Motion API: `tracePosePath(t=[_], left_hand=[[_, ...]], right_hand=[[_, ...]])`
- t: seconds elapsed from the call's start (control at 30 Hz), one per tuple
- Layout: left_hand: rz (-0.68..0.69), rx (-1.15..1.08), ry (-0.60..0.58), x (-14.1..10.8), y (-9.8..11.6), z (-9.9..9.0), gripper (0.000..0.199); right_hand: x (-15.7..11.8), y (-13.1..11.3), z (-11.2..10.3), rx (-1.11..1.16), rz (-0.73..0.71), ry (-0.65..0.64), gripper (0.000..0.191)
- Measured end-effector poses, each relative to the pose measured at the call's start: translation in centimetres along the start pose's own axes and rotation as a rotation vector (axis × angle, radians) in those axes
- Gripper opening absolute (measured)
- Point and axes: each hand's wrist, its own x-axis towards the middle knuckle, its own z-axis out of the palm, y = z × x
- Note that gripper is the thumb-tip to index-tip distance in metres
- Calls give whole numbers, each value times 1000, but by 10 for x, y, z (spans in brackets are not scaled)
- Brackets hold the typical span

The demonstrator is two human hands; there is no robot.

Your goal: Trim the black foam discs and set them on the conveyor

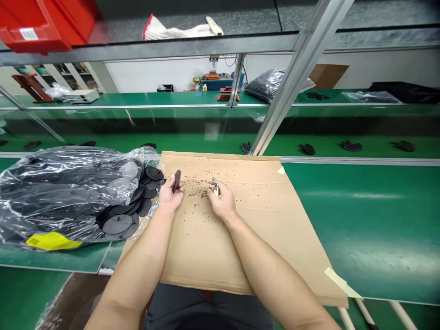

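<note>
Two bare hands are working over the flat brown cardboard sheet (pixel 240 238) at centre frame. Left hand (pixel 170 195) is pinching one flat black plastic disc (pixel 176 180) edge-on, fingers closed around it; right hand (pixel 222 201) is gripping a small yellowish trimming tool (pixel 215 187), too small to identify exactly. Dark little shavings (pixel 195 192) are littering the cardboard between the hands, so some trimming looks done already. Plenty seems left, judging by the clear plastic bag of black discs (pixel 68 192) spilling open at left, touching the cardboard's edge. Beyond, black parts (pixel 350 146) are sitting spaced along the green counter (pixel 360 220), and a slanted silver metal post (pixel 292 78) is crossing the upper view.
</note>
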Motion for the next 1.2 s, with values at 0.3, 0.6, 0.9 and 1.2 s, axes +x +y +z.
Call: tracePosePath(t=[0.3, 0.6, 0.9, 1.2], left_hand=[[157, -194, -126, -8, 38, -5, 13], [265, -290, -244, -13, 51, -19, 24], [71, -382, -224, -15, 48, -11, 17], [109, -87, -221, -13, 27, -2, 11]], right_hand=[[25, -22, 22, -234, 59, -164, 20], [58, -77, 104, -481, -124, -562, 13], [62, -77, 123, -563, -163, -678, 25], [26, -26, 45, -295, 70, -158, 26]])
